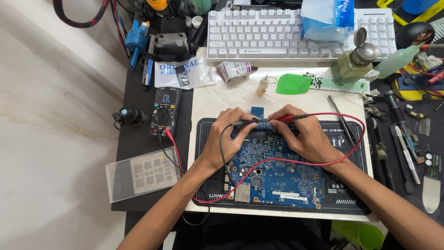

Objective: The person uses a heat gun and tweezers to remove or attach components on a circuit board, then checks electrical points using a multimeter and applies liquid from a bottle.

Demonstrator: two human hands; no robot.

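in the head view, we are looking down at a blue circuit board lying flat on a dark work mat, near the front edge of the bench. our left hand is closed in a pinch round a black probe, and our right hand is closed the same way round a red probe. both tips meet the board's far edge, just beside each other, though our fingers hide the exact contact points, so we cannot tell which pads they touch.

we judge the step in hand to be probing 2 points on the board with the meter leads. the next move calls for steady tips, no slip across neighbouring parts, and a glance left to the multimeter, which sits off the mat, its screen lit.

the board's long axis runs left to right across the mat, with a small tab pointing away from us toward the white keyboard. the 2 probes lie nearly along that same line, tips facing each other. the red lead loops wide round our right wrist and back across the board; the black lead drops down past our left wrist.
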